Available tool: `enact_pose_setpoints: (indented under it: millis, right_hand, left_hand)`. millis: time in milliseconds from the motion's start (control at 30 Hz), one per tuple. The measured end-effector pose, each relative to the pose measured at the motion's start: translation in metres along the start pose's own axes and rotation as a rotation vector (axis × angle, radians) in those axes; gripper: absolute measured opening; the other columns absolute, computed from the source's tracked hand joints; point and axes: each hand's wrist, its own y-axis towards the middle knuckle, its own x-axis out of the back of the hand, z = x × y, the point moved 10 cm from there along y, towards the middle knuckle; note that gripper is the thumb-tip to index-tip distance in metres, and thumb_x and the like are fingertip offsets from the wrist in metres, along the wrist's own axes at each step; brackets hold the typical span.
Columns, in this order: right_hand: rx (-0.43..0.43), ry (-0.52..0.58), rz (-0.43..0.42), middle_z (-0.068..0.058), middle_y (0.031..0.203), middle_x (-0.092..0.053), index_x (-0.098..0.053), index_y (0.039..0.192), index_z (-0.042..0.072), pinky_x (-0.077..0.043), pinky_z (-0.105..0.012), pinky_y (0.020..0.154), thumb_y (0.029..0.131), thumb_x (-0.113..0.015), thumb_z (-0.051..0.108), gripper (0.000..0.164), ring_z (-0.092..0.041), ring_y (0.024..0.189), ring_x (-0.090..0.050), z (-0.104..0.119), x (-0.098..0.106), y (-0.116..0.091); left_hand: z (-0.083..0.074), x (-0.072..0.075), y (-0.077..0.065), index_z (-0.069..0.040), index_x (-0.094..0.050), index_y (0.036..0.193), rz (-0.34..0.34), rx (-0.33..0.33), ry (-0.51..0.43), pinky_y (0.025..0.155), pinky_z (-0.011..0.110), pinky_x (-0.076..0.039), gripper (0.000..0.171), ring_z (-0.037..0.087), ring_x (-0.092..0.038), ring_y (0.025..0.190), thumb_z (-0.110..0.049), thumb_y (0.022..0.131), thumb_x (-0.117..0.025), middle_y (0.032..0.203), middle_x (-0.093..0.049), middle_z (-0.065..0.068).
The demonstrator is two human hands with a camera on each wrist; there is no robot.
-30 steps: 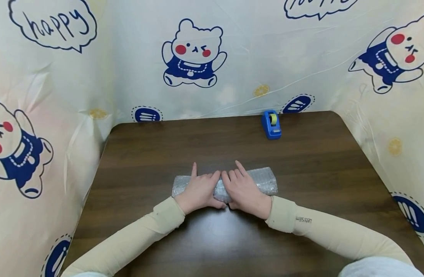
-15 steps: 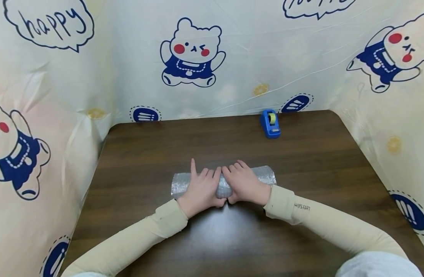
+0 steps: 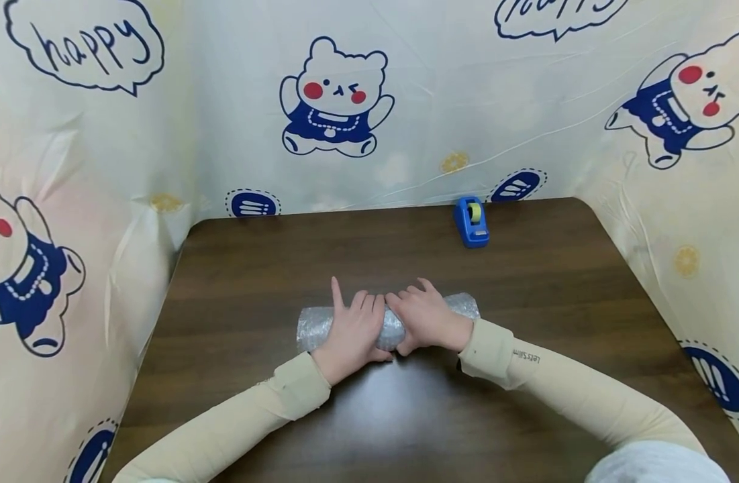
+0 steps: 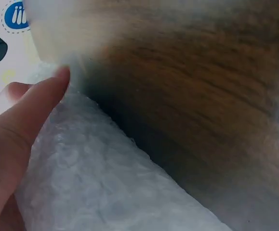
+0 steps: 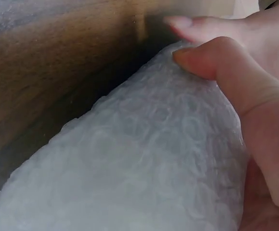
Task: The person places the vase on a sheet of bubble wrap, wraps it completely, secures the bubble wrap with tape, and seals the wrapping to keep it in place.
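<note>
A roll of clear bubble wrap (image 3: 311,327) lies crosswise on the brown table. My left hand (image 3: 352,332) grips its left-middle part, thumb on the near side, fingers over the top, and one finger stretched forward. Close beside it, my right hand (image 3: 428,318) holds the roll in the same way, its fingers bent over the top. The fingertips of both hands nearly meet at the middle. In the left wrist view the thumb lies along the bubbly wrap (image 4: 96,168). In the right wrist view the bent thumb presses on the wrap (image 5: 129,144). Whatever may be inside the roll is hidden.
A blue tape dispenser (image 3: 472,223) with yellowish tape stands near the table's back edge, right of centre. The wooden table (image 3: 254,261) is enclosed at the back and sides by a printed cloth (image 3: 417,87).
Both hands stay on the roll. My right-hand fingers are bent more than a second ago, and the right hand sits slightly higher in view. The dispenser has stayed put.
</note>
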Motion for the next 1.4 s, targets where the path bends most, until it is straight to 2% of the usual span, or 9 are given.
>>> enact_pose_setpoints:
  millis: [200,400,667,867,967,1067,1167,1333,1400]
  right_hand:
    - [-0.014,0.002,0.007,-0.009,0.114,-0.073,-0.063,0.123,0.007,-0.035,-0.068,0.112,0.07,-0.088,0.052,0.074,-0.033,0.109,-0.063,-0.001,0.001,-0.001]
    - [-0.022,-0.028,-0.015,-0.016,0.12,-0.07,-0.06,0.126,0.002,-0.03,-0.074,0.112,0.073,-0.087,0.053,0.078,-0.043,0.125,-0.057,0.003,0.005,-0.008]
    - [-0.049,-0.233,-0.211,-0.021,0.128,-0.064,-0.056,0.139,-0.003,-0.036,-0.072,0.11,0.074,-0.091,0.053,0.092,-0.044,0.13,-0.056,0.027,0.017,-0.033]
    - [-0.045,-0.408,-0.316,-0.022,0.135,-0.059,-0.049,0.146,-0.002,-0.039,-0.068,0.109,0.062,-0.095,0.059,0.114,-0.042,0.132,-0.054,0.041,0.003,-0.046]
    - [-0.029,-0.44,-0.361,-0.022,0.132,-0.061,-0.052,0.143,-0.002,-0.037,-0.068,0.111,0.061,-0.097,0.056,0.11,-0.042,0.134,-0.054,0.043,-0.003,-0.047]
    - [0.005,-0.445,-0.412,-0.021,0.123,-0.065,-0.058,0.134,-0.002,-0.037,-0.068,0.112,0.063,-0.097,0.048,0.096,-0.041,0.13,-0.058,0.044,-0.003,-0.048]
    - [0.033,-0.435,-0.419,-0.019,0.115,-0.067,-0.06,0.129,-0.002,-0.036,-0.068,0.112,0.06,-0.099,0.048,0.094,-0.04,0.12,-0.062,0.043,-0.001,-0.045]
    - [0.047,-0.424,-0.367,-0.016,0.105,-0.067,-0.06,0.128,-0.002,-0.037,-0.066,0.114,0.055,-0.099,0.056,0.101,-0.035,0.102,-0.064,0.038,0.001,-0.035]
    - [0.049,-0.418,-0.351,-0.016,0.104,-0.067,-0.061,0.127,-0.002,-0.039,-0.065,0.112,0.057,-0.099,0.056,0.098,-0.034,0.097,-0.065,0.037,0.002,-0.033]
  left_hand:
    - [0.0,0.0,0.005,-0.003,-0.064,0.121,0.018,-0.017,0.002,0.114,0.078,-0.021,0.093,0.029,-0.065,0.106,-0.063,0.057,-0.094,0.106,-0.07,0.009]
    - [0.001,-0.006,0.006,-0.002,-0.065,0.118,0.053,-0.015,-0.049,0.116,0.074,-0.023,0.088,0.03,-0.067,0.102,-0.06,0.059,-0.093,0.105,-0.071,0.011]
    - [0.009,-0.01,0.009,-0.003,-0.066,0.112,0.09,0.017,-0.124,0.116,0.071,-0.028,0.082,0.03,-0.069,0.1,-0.062,0.061,-0.091,0.101,-0.073,0.01]
    - [0.011,-0.017,0.006,-0.001,-0.067,0.116,0.209,0.039,-0.222,0.114,0.069,-0.033,0.083,0.032,-0.07,0.1,-0.063,0.065,-0.089,0.101,-0.074,0.011]
    - [0.01,-0.022,0.005,0.0,-0.066,0.119,0.286,0.049,-0.298,0.114,0.069,-0.033,0.083,0.033,-0.07,0.103,-0.061,0.066,-0.089,0.103,-0.074,0.011]
    - [0.01,-0.026,0.003,-0.001,-0.064,0.121,0.348,0.056,-0.353,0.114,0.069,-0.033,0.082,0.033,-0.069,0.106,-0.058,0.068,-0.089,0.104,-0.073,0.01]
    - [0.012,-0.026,0.004,-0.003,-0.064,0.12,0.37,0.061,-0.367,0.113,0.072,-0.032,0.083,0.033,-0.067,0.108,-0.062,0.068,-0.09,0.106,-0.073,0.01]
    - [0.018,-0.018,0.008,-0.003,-0.069,0.122,0.358,0.053,-0.257,0.112,0.077,-0.026,0.102,0.035,-0.057,0.12,-0.083,0.06,-0.082,0.121,-0.067,0.013]
    - [0.019,-0.016,0.008,-0.003,-0.069,0.123,0.338,0.054,-0.221,0.109,0.074,-0.032,0.106,0.035,-0.055,0.117,-0.087,0.058,-0.079,0.121,-0.064,0.015]
